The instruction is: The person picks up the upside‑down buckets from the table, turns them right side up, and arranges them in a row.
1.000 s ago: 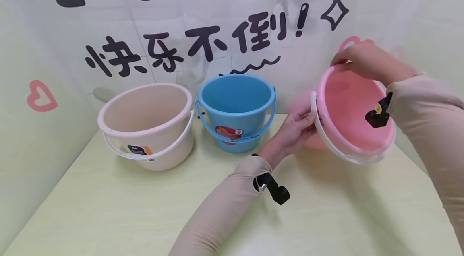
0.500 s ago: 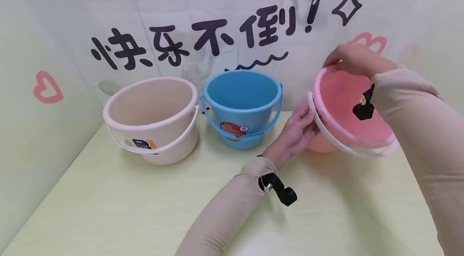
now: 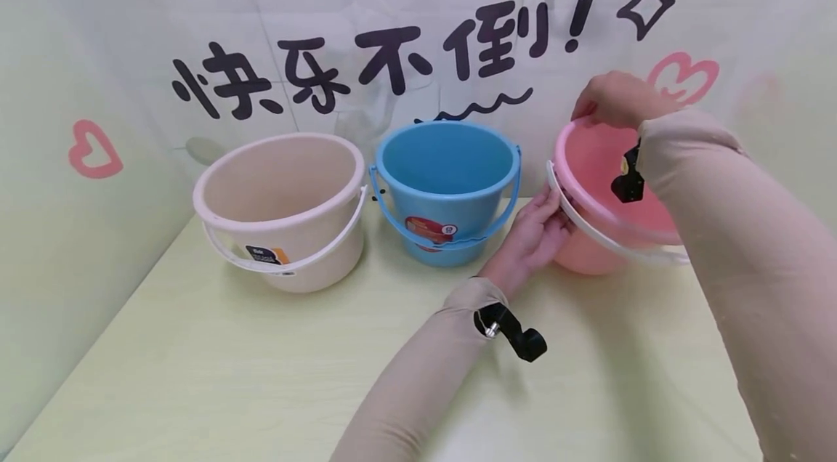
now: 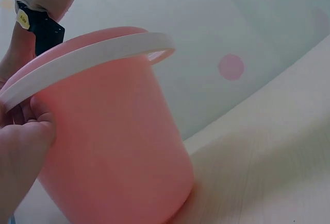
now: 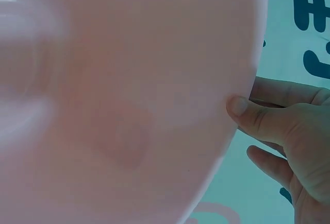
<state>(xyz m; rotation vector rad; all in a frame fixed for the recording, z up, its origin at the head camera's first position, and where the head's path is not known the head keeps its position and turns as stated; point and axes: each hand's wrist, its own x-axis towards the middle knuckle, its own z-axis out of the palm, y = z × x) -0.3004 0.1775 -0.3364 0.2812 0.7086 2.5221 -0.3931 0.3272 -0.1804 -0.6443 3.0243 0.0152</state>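
Observation:
At the right of the head view a pink bucket (image 3: 588, 257) stands tilted on the table, its mouth turned toward the right. My right hand (image 3: 617, 100) pinches the far part of its rim, thumb (image 5: 240, 105) inside and fingers outside in the right wrist view. On the bucket's near left side, my left hand (image 3: 532, 233) holds it just below the rim, by the white handle (image 3: 591, 228). The left wrist view shows those fingers (image 4: 41, 113) curled under the handle against the bucket wall. My right sleeve hides part of the bucket's mouth.
A blue bucket (image 3: 425, 189) with a red label stands close left of my left hand. Farther left is a cream bucket (image 3: 327, 262), its handle hanging in front. Behind them a white lettered banner (image 3: 366, 4) covers the wall above the pale table (image 3: 261, 375).
The pink bucket has come left, closer to the blue one, and its mouth has tipped more upright. My right hand has moved left with the rim. The head view has shifted slightly.

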